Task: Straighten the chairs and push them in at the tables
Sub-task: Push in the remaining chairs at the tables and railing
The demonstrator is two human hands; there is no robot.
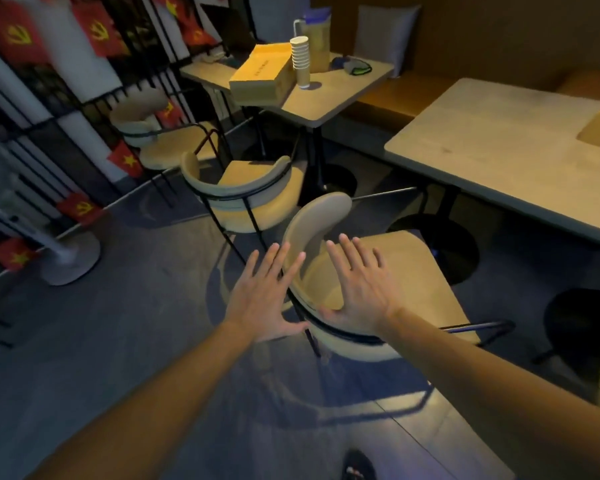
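A tan chair (406, 271) with a curved backrest and black metal frame stands in front of me, its seat turned toward the long table (492, 157) on the right and standing out from it. My left hand (264, 299) is open with fingers spread, just left of the backrest. My right hand (357, 292) is open too, spread over the inside of the backrest; whether either hand touches the chair I cannot tell. A second tan chair (250, 195) stands at the small table (336, 95) behind. A third chair (160, 140) sits farther left.
The small table carries a cardboard box (260, 74), a stack of paper cups (300, 60) and a jug (317, 39). A rack of red flags (94, 32) lines the left wall, with a white stand base (70, 258) on the floor. Black round table bases (444, 247) stand under the long table.
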